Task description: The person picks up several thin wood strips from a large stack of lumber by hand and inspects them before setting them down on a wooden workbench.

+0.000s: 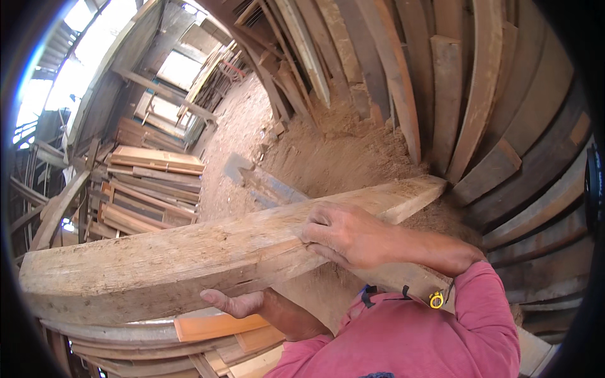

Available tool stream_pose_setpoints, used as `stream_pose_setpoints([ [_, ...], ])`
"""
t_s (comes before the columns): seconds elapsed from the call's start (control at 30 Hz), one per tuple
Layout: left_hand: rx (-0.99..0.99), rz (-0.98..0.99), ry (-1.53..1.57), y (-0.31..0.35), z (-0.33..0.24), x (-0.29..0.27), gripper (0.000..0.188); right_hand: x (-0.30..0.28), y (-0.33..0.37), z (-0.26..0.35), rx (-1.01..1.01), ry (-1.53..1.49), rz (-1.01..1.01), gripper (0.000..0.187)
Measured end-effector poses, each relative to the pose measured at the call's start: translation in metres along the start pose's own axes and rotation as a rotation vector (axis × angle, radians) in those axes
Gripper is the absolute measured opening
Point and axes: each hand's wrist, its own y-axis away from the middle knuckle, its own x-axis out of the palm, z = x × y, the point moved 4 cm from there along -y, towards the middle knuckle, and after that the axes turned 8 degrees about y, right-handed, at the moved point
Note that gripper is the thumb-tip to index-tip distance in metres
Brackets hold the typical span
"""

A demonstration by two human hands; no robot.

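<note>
Your pink sleeve (416,334) fills the lower right; your right hand (343,234) clamps over a rough plank (189,261), left hand (242,303) gripping beneath.

Head-worn fisheye, looking down, close over plank (208,252)

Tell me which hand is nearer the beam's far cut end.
Right. The right hand grips over the top of the beam, closer to its far end; the left hand supports it underneath, farther back.
</note>
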Motion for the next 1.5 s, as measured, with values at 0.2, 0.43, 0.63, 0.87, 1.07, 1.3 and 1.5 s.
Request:
stream_pose_setpoints([
  [0.2, 0.027, -0.017, 0.077, -0.019, 0.012, -0.045, 0.068, 0.022, -0.017, -0.006, 0.002, -0.067, 0.209, 0.023],
  [0.43, -0.008, 0.119, 0.165, -0.038, 0.021, -0.084, 0.072, 0.043, -0.028, -0.026, -0.127, -0.332, 0.294, 0.023],
  [0.63, 0.038, 0.218, 0.141, -0.056, 0.016, -0.110, 0.077, 0.050, -0.037, -0.032, -0.242, -0.591, 0.324, 0.021],
  [0.87, -0.029, 0.301, 0.204, -0.078, 0.036, -0.130, 0.088, 0.045, -0.036, -0.033, -0.164, -0.510, 0.259, 0.020],
  [1.07, -0.153, 0.442, -0.053, -0.097, 0.071, -0.084, 0.072, 0.045, -0.065, -0.061, -0.228, -0.373, 0.159, 0.018],
  [1.3, 0.579, 0.178, -1.142, -0.103, 0.046, 0.028, 0.097, 0.065, -0.110, -0.080, -0.187, -0.254, 0.078, 0.018],
  [1.5, 0.506, 0.331, -0.808, -0.125, 0.096, 0.026, 0.097, 0.069, -0.107, -0.081, -0.033, -0.174, 0.027, 0.022],
])
